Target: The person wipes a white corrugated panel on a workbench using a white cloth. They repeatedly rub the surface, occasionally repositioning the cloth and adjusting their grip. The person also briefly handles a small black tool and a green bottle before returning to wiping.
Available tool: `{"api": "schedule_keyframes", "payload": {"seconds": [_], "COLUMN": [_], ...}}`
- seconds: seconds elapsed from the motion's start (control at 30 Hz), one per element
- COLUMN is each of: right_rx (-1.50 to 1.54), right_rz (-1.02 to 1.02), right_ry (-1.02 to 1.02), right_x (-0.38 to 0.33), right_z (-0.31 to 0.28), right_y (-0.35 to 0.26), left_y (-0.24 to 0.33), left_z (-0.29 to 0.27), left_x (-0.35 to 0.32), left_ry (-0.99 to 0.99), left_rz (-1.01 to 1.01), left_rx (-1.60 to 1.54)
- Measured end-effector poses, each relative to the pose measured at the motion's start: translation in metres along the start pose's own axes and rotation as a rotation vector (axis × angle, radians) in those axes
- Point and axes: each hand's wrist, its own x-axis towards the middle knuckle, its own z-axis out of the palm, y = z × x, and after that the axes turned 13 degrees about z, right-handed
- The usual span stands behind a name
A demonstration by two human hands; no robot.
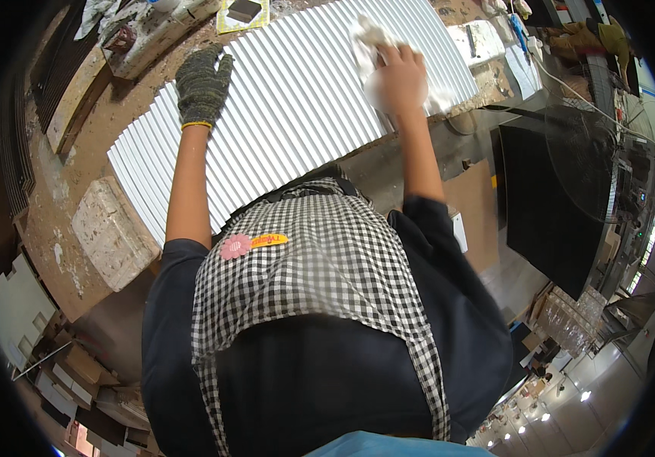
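Note:
A row of long, narrow white strips (289, 99) lies side by side across the workbench in front of me, their left ends stepped. My left hand (204, 85), in a dark grey-green knit glove with a yellow cuff, rests on the left part of the strips, fingers extended and thumb apart. Farther right, my bare right hand (402, 80) presses a crumpled white cloth (369, 46) onto the strips. The cloth bunches around the fingers and shows beside the palm; its underside is hidden.
Paint-stained white blocks stand left (114, 228) and right (476, 43) of the strips on the brown bench (57, 244). A yellow-edged card with a dark block (244, 11) lies at the far edge. To the right are a large black panel (548, 198) and a fan (583, 152).

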Motion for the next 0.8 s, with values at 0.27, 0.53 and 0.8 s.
{"api": "schedule_keyframes", "payload": {"seconds": [0.27,0.53,0.8], "right_rx": [0.06,0.235,-0.01], "right_rz": [0.418,-0.071,0.129], "right_ry": [-0.518,-0.078,-0.6], "right_x": [-0.104,-0.057,-0.18], "right_z": [-0.134,-0.002,-0.098], "right_y": [0.055,-0.092,-0.017], "left_y": [-0.005,0.007,-0.003], "left_z": [0.01,-0.004,0.008], "left_x": [0.008,0.022,0.009], "left_ry": [-0.003,-0.07,-0.073], "left_rz": [0.023,0.013,0.013], "left_rx": [-0.005,-0.039,-0.014]}}
